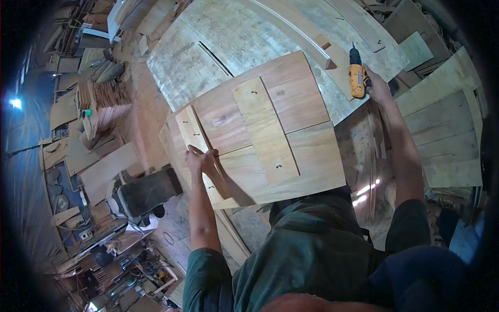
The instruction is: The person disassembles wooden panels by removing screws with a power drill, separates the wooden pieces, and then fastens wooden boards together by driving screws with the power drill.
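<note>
Lying across the worktable [189,73], the pale, brown-grained wood panel [306,99] bears screw-dotted lighter strips, one gripped by the left hand [200,158], while the right hand [375,86] clasps a yellow-and-black drill [356,78].

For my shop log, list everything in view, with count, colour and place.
Drill: one, orange and black, in the right hand
Panel: one, light brown, centre, before the torso
Wide strip: one, pale, across the panel
Narrow strip: one, pale, panel's left side
Worktable: one, worn grey-white, beyond the panel
Large slatted panel: one, tan, far right
Wood stack: one, reddish brown, left; pieces uncountable
Other boards and clutter: many, mixed colours, around; too jumbled to count
Sleeves: two, dark green, bottom
Hands: two, bare; left on narrow strip, right gripping drill
</note>
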{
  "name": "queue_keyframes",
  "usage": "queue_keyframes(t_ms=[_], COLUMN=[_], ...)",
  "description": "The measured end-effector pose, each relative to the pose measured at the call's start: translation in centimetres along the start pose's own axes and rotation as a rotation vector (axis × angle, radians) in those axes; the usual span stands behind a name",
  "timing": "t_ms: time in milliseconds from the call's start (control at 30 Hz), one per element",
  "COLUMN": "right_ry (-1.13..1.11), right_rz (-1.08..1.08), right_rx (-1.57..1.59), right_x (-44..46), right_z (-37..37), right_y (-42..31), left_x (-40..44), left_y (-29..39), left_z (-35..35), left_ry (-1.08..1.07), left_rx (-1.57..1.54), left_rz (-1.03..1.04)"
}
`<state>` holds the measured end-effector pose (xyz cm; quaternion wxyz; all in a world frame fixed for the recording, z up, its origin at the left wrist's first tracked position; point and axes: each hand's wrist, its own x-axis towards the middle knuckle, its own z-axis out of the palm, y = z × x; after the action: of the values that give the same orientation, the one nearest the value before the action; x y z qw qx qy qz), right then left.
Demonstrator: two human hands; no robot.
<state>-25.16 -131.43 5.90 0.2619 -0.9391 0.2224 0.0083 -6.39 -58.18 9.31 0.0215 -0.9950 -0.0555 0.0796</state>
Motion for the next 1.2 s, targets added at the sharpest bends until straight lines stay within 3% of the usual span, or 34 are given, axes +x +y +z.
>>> queue_keyframes(t_ms=[67,100,167,267,333,367,433,500,567,633,667,700,767,867,967,1033,1067,1200], right_ry=[0.247,0.239,0.478,0.57,0.501,0.498,0.202,0.147,0.092,0.236,0.264,0.226,0.3,0.276,0.279,0.282,0.302,0.309], right_rz=[-0.195,-0.19,-0.091,-0.123,-0.087,-0.087,0.403,0.464,0.506,0.372,0.329,0.309,0.327,0.379,0.4,0.458,0.457,0.556], right_rx=[0.012,0.002,0.036,0.109,0.207,0.204,0.623,0.648,0.655,0.309,0.242,0.236,0.311,0.458,0.46,0.471,0.49,0.525], right_x=[-1.0,-2.0,-5.2,-12.0,-17.4,-19.6,-23.0,-24.8,-25.5,-24.9,-24.4,-23.3,-21.1,-17.9,-16.3,-15.6,-15.6,-15.7], right_z=[1.2,1.8,2.7,6.2,9.7,10.4,11.6,13.4,14.3,15.2,16.1,15.8,14.6,15.6,15.6,17.3,18.3,16.1], right_y=[0.6,0.2,-2.6,-4.6,-5.0,-6.1,-8.5,-9.3,-9.9,-10.4,-9.3,-10.1,-13.4,-14.5,-17.5,-15.5,-14.2,-16.4], left_x=[0.8,1.3,1.5,1.0,-0.2,0.1,1.8,3.2,3.9,3.1,2.9,2.7,3.0,3.9,4.3,5.4,4.7,4.5], left_y=[-0.6,-0.7,-1.0,-2.7,-2.8,-4.9,-12.7,-21.0,-26.2,-26.7,-26.9,-27.6,-27.3,-25.1,-24.3,-24.5,-22.7,-22.5], left_z=[1.3,1.9,2.4,3.1,0.5,0.8,2.7,5.2,7.1,6.7,6.4,6.4,7.6,6.9,6.8,8.4,7.4,8.7], left_ry=[-0.03,-0.045,-0.101,0.01,0.038,0.035,0.058,0.152,0.113,0.069,0.014,-0.037,-0.122,-0.221,-0.296,-0.438,-0.321,-0.344], left_rx=[-0.064,-0.127,-0.154,-0.288,-0.598,-0.599,-0.638,-0.472,-0.766,-0.772,-0.808,-0.833,-1.041,-1.07,-1.313,-1.33,-1.271,-1.382], left_rz=[0.002,0.001,-0.01,0.144,0.162,0.159,-0.042,-0.071,-0.109,-0.27,-0.175,-0.084,-0.192,-0.193,-0.178,-0.175,-0.234,-0.315])
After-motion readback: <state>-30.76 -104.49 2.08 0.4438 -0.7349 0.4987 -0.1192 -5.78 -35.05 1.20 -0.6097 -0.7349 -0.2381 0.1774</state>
